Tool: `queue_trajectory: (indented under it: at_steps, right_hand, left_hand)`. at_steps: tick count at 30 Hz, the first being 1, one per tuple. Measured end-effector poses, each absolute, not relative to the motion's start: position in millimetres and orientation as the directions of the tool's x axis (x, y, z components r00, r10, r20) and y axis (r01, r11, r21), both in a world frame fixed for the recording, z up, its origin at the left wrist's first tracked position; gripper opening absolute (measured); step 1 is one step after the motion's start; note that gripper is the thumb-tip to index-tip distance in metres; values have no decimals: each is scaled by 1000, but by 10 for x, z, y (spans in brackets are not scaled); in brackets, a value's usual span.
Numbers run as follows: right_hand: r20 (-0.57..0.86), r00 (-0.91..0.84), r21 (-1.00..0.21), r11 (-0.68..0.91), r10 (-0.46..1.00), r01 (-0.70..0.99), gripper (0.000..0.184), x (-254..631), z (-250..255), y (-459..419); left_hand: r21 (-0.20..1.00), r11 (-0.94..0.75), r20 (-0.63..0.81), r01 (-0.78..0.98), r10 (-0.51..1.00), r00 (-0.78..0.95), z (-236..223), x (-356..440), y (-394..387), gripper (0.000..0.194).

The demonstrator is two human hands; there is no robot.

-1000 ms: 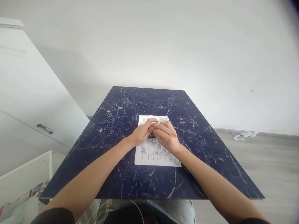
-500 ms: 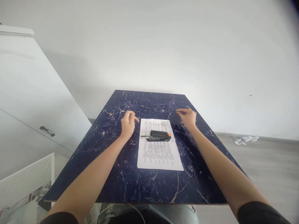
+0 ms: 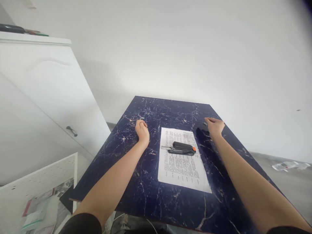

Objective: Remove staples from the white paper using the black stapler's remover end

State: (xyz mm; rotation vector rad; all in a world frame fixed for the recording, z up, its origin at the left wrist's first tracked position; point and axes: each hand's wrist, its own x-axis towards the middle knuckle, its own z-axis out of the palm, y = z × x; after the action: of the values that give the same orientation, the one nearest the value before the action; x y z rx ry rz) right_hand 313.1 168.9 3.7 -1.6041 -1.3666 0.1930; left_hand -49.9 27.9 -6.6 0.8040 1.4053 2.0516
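A black stapler (image 3: 183, 148) with an orange end lies on its side on a printed sheet of paper (image 3: 185, 177). A thin metal part sticks out of its left end. To the left of the paper, my left hand (image 3: 142, 131) rests over the table with fingers curled; whether they hold anything is hidden. Just beyond them lies a small grey-green piece (image 3: 142, 118). Beyond the paper's right side, my right hand (image 3: 214, 126) is pinched. A small grey strip (image 3: 205, 123) shows at its fingertips, too small to name surely.
The dark blue marbled table (image 3: 165, 110) stands by a white wall. At left are a white cabinet (image 3: 48, 97) with a dark handle and an open white drawer (image 3: 76, 169) holding packets. A clear plastic wrapper (image 3: 290, 165) lies on the floor at right.
The view has turned left, so everything sits further right. My left hand has drawn left and nearer to me, its fingers curled more. My right hand stays pinched. The stapler and paper have not moved.
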Motion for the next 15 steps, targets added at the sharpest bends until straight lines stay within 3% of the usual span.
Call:
queue_trajectory:
  at_steps: [2,4,7,9,12,15]
  right_hand:
    - [462,131,-714,281,877,642,33,2582,261,1674]
    - [405,-274,-630,483,872,608,24,1871,515,1620]
    - [238,-747,-461,749,621,475,30,775,794,1521]
    - [114,-844,-295,829,524,475,40,194,850,1487]
    - [63,-862,-272,839,504,471,45,-322,774,1495]
    - [57,-858,-282,833,510,476,36,-449,628,1532]
  left_hand:
    - [962,-272,194,-3,695,-693,-69,-489,250,22]
    - [972,-230,195,35,719,-667,-63,-478,219,24]
    - [973,-223,213,63,753,-622,-45,-463,186,24]
    - [970,-230,233,84,761,-605,-37,-460,182,24]
    - [965,-236,257,113,768,-587,-49,-483,197,22]
    - [971,-213,239,111,826,-510,-82,-550,210,21]
